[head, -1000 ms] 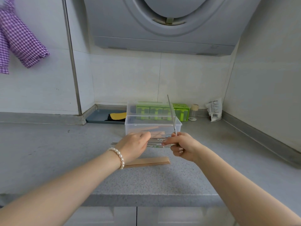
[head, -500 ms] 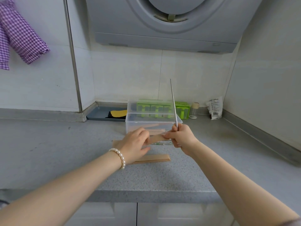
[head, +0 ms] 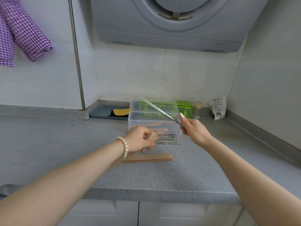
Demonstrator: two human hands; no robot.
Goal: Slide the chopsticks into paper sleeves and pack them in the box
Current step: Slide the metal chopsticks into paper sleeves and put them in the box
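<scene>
My right hand (head: 194, 130) is pinching a chopstick (head: 158, 110), slanting up-left over the box (head: 138, 121). My left hand (head: 140, 139) is gripping a sleeve (head: 154, 136).

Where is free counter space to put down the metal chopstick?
Bare counter lies left of the left hand, and right of the right hand. Crowded: between the clear box, loose chopsticks and paper sleeves.

The box (head: 154, 123) sits mid-counter (head: 65, 152), loose chopsticks (head: 169, 139) right in front of it, sleeve stack (head: 148, 158) nearer still, tray (head: 101, 111) behind-left.
</scene>
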